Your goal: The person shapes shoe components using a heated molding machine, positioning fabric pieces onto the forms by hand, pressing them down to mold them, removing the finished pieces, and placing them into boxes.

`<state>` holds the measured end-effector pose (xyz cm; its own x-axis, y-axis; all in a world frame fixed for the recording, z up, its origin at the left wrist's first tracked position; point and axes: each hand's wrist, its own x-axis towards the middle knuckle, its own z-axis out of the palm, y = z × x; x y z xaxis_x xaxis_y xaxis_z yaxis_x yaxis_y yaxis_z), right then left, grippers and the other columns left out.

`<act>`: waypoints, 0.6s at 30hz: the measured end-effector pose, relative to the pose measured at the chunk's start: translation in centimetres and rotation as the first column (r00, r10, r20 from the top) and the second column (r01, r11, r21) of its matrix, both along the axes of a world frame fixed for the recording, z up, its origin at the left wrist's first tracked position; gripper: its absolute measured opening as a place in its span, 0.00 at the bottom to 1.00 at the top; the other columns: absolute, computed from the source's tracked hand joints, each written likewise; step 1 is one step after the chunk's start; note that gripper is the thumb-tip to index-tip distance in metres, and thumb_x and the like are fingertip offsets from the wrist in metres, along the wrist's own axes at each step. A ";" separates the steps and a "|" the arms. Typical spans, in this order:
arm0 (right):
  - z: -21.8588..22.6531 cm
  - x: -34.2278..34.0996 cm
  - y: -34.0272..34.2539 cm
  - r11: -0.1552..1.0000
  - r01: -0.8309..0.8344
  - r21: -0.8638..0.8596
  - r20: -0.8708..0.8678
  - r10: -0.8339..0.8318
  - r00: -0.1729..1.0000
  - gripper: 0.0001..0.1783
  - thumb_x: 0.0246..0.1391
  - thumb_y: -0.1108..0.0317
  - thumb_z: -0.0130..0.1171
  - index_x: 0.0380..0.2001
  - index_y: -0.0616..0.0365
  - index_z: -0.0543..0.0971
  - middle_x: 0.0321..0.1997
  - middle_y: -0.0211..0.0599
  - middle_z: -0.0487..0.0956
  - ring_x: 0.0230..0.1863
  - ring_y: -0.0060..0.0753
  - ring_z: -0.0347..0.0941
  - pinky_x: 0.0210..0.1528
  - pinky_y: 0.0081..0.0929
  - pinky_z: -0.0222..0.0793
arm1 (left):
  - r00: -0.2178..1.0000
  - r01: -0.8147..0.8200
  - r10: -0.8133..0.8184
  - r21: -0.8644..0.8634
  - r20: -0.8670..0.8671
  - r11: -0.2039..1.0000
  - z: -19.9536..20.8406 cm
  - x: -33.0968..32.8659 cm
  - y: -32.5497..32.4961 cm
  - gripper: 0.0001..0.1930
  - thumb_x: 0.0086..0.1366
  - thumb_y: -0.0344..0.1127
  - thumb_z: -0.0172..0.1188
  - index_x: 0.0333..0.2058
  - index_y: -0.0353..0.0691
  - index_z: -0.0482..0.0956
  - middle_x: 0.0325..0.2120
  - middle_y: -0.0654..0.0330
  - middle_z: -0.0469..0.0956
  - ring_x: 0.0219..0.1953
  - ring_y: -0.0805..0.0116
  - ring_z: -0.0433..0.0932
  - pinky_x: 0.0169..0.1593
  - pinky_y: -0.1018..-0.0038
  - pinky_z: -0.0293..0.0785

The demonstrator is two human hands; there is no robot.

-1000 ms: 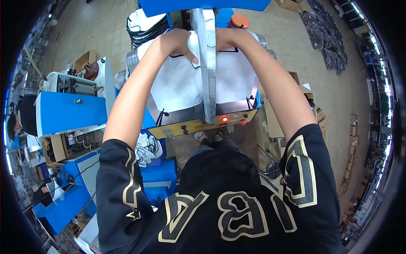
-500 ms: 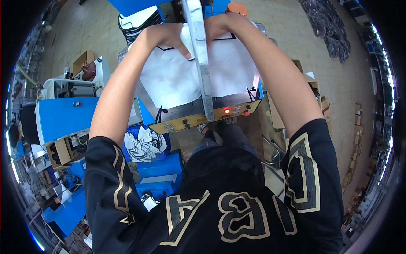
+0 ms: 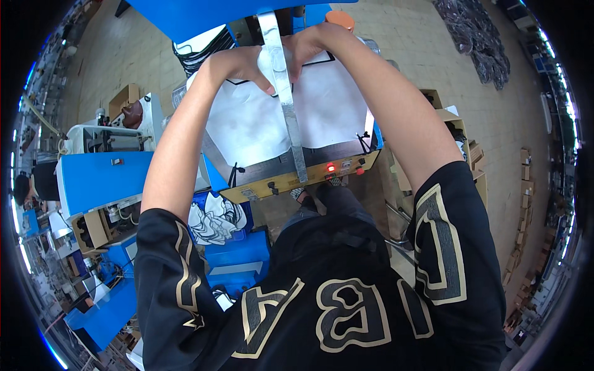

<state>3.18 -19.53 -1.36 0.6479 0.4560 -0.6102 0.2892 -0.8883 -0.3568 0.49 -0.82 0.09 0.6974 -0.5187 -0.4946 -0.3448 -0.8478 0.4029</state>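
Note:
My left hand (image 3: 246, 64) reaches over the bed of a machine, its thumb pressed against a white piece with dark edging (image 3: 266, 63); its other fingers are mostly hidden. Close by, across an upright silvery metal bar (image 3: 286, 108), my right hand (image 3: 303, 51) has its fingers bent downward. The bar covers some of those fingertips and whatever lies between them. Beneath both hands, a white sheet (image 3: 244, 127) covers the dark machine bed, with black outlined shapes near its far edge. Black ties stick up at the bed's front corners.
A yellow front panel (image 3: 297, 176) carries a lit red button and knobs. Overhead at the far side is a blue machine head (image 3: 216, 15). White, black-edged pieces (image 3: 213, 217) fill a blue crate at left. Another blue machine (image 3: 105, 179) and cardboard boxes stand around.
More of the blue machine head shows at the top, and the whole view has shifted slightly. My right hand has moved a little nearer the bar; my left thumb still presses the white piece.

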 end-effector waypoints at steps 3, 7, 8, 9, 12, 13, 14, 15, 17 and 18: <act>-0.2 -0.3 0.4 0.999 -0.044 0.009 0.069 0.043 0.997 0.62 0.33 0.58 0.78 0.70 0.53 0.55 0.64 0.50 0.71 0.62 0.48 0.70 0.64 0.39 0.67 | 1.000 0.007 -0.007 -0.015 -0.006 1.000 -0.7 0.2 0.5 0.47 0.34 0.48 0.82 0.56 0.39 0.75 0.50 0.49 0.80 0.54 0.51 0.78 0.61 0.66 0.69; 2.2 -1.6 1.2 1.000 -0.028 -0.001 0.026 0.028 0.999 0.61 0.33 0.58 0.78 0.70 0.53 0.55 0.64 0.49 0.72 0.62 0.48 0.71 0.64 0.39 0.67 | 0.999 -0.023 0.023 0.005 0.024 1.000 -1.5 0.2 1.3 0.46 0.33 0.49 0.83 0.55 0.40 0.76 0.48 0.49 0.81 0.52 0.51 0.78 0.60 0.65 0.70; 2.4 -1.8 1.2 1.000 -0.019 0.008 0.018 0.019 1.000 0.61 0.33 0.58 0.78 0.70 0.53 0.55 0.64 0.49 0.72 0.62 0.48 0.71 0.64 0.39 0.67 | 0.999 -0.019 0.019 0.002 0.027 1.000 -1.4 0.2 1.1 0.46 0.33 0.49 0.83 0.55 0.40 0.76 0.48 0.49 0.81 0.52 0.51 0.78 0.60 0.65 0.70; 2.5 -1.9 1.2 1.000 -0.011 0.018 0.009 0.010 1.000 0.60 0.33 0.58 0.78 0.70 0.53 0.56 0.64 0.49 0.71 0.62 0.48 0.70 0.64 0.39 0.67 | 0.999 -0.022 0.021 0.010 0.030 1.000 -1.3 0.1 1.1 0.46 0.34 0.49 0.82 0.55 0.40 0.76 0.48 0.49 0.81 0.52 0.51 0.79 0.60 0.65 0.70; 1.7 -1.4 0.9 1.000 -0.019 0.019 0.041 0.018 0.999 0.59 0.34 0.58 0.78 0.70 0.53 0.56 0.65 0.48 0.71 0.63 0.47 0.70 0.64 0.39 0.67 | 0.999 -0.032 0.032 0.023 0.029 0.999 -0.8 -0.1 0.8 0.45 0.34 0.48 0.82 0.54 0.40 0.77 0.48 0.50 0.81 0.52 0.51 0.79 0.60 0.65 0.70; 1.6 -1.3 0.9 1.000 -0.017 0.015 0.045 0.017 0.999 0.59 0.34 0.58 0.78 0.70 0.53 0.56 0.65 0.48 0.71 0.63 0.47 0.70 0.64 0.39 0.67 | 0.999 -0.043 0.042 0.022 0.024 0.999 -0.3 -0.3 0.5 0.44 0.34 0.48 0.82 0.54 0.41 0.78 0.48 0.50 0.81 0.52 0.51 0.79 0.60 0.65 0.70; 1.5 -1.1 0.8 1.000 -0.019 0.019 0.024 0.018 1.000 0.59 0.35 0.58 0.78 0.70 0.53 0.56 0.64 0.48 0.72 0.62 0.47 0.70 0.64 0.39 0.67 | 0.999 -0.041 0.040 0.018 0.028 0.999 0.3 -0.6 0.3 0.44 0.34 0.48 0.82 0.54 0.41 0.78 0.48 0.50 0.81 0.52 0.51 0.79 0.60 0.65 0.70; 1.5 -0.9 0.7 1.000 -0.020 0.022 0.003 0.019 1.000 0.59 0.35 0.58 0.78 0.70 0.53 0.56 0.64 0.48 0.72 0.62 0.47 0.70 0.64 0.39 0.67 | 0.998 -0.058 0.058 0.045 -0.003 0.997 0.9 -0.7 0.1 0.43 0.34 0.48 0.82 0.53 0.41 0.79 0.48 0.50 0.81 0.52 0.51 0.79 0.60 0.65 0.69; 1.5 -0.3 0.7 1.000 0.005 0.013 -0.069 -0.004 0.998 0.63 0.34 0.57 0.79 0.72 0.49 0.52 0.65 0.47 0.71 0.63 0.48 0.70 0.66 0.40 0.64 | 0.996 -0.079 0.082 0.077 -0.029 0.994 1.8 -0.9 -0.2 0.43 0.34 0.49 0.82 0.53 0.42 0.79 0.48 0.51 0.81 0.52 0.52 0.79 0.60 0.66 0.69; 1.6 -0.1 0.7 1.000 0.031 0.000 -0.144 -0.031 0.989 0.68 0.33 0.55 0.81 0.74 0.46 0.48 0.66 0.46 0.70 0.63 0.49 0.69 0.68 0.40 0.62 | 0.995 -0.078 0.083 0.091 -0.050 0.993 2.2 -0.9 -0.5 0.42 0.34 0.49 0.82 0.52 0.43 0.80 0.48 0.51 0.82 0.52 0.52 0.79 0.60 0.66 0.69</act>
